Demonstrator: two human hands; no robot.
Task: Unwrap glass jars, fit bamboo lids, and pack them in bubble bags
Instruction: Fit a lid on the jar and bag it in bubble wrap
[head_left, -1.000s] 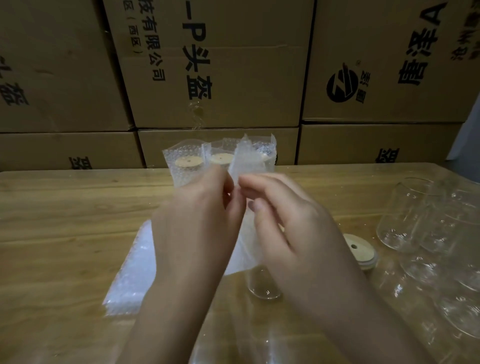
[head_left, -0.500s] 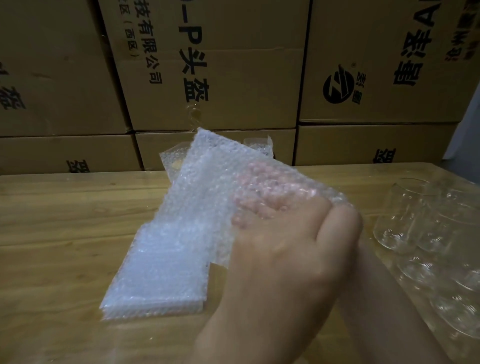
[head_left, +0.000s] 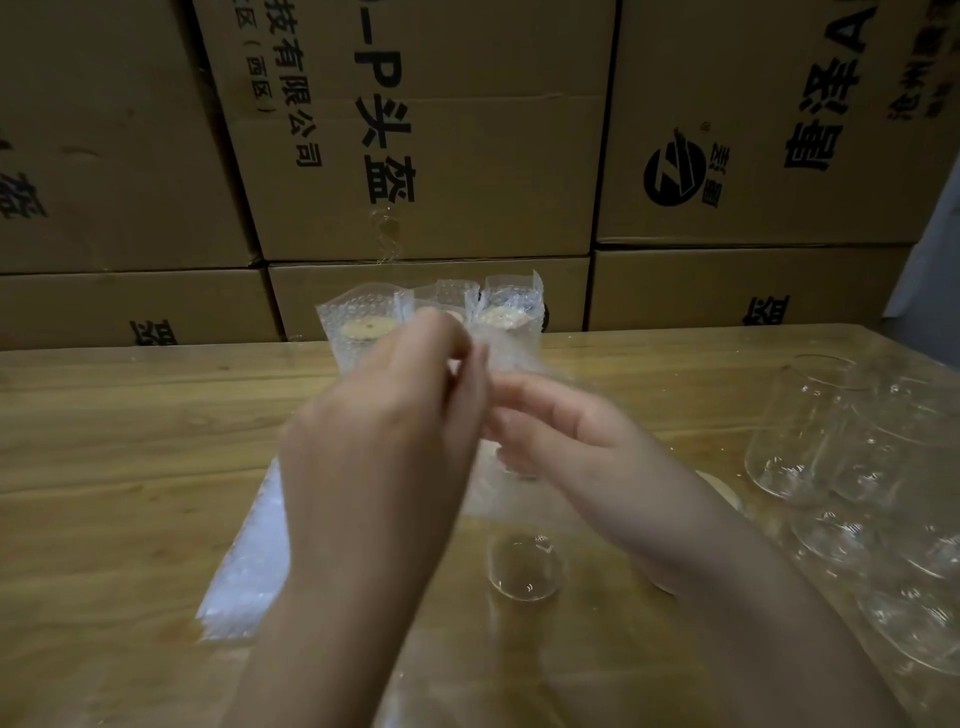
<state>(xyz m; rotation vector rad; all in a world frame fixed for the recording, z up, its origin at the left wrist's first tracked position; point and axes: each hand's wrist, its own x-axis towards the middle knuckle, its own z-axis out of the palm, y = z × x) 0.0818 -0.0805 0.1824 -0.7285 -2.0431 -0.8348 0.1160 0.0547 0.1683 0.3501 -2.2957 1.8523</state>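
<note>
My left hand (head_left: 384, 447) and my right hand (head_left: 576, 441) meet above the table's middle, and both pinch the top edge of a clear bubble bag (head_left: 511, 358) that hangs between them. Below the hands a bare glass jar (head_left: 524, 569) stands on the wooden table (head_left: 114, 457). A flat stack of bubble bags (head_left: 244, 566) lies to the left, partly under my left forearm. Three packed jars with bamboo lids (head_left: 363, 325) stand in bubble bags at the back. A loose bamboo lid (head_left: 724, 491) peeks out behind my right wrist.
Several unwrapped glass jars (head_left: 810, 436) lie on clear film along the table's right side. Stacked cardboard boxes (head_left: 441, 156) form a wall right behind the table.
Half a second ago my right hand was inside a spread bubble bag held up flat. Now both hands are back together, pinching the bag's edge, and the jar below shows again.
</note>
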